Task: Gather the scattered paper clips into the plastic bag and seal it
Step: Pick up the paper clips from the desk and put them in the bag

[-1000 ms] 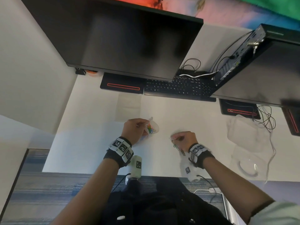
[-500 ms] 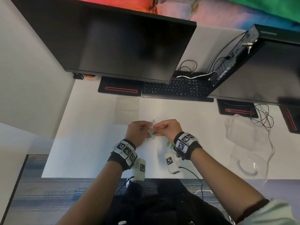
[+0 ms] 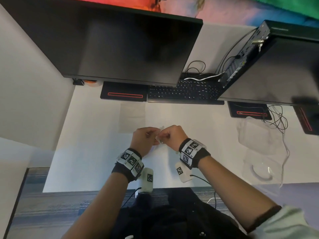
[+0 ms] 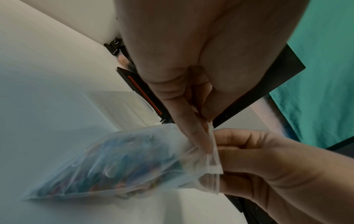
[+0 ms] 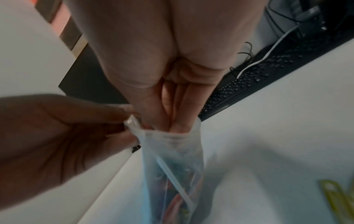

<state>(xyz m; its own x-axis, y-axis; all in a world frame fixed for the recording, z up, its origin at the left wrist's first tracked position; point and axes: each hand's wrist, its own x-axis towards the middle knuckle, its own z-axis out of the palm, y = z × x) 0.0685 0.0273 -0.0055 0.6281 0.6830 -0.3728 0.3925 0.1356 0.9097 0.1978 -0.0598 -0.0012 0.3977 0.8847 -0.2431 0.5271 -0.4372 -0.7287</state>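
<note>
Clear plastic bag (image 4: 122, 165), colourful paper clips (image 4: 114, 174) inside

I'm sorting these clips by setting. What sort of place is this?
Most likely an office workstation: a white desk carries a large dark monitor, a black keyboard and a small desktop computer trailing cables.

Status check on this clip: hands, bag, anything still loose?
Left hand pinches bag mouth; right hand fingers inside it. Bag unsealed, clips inside. Yellow clips still on desk.
</note>
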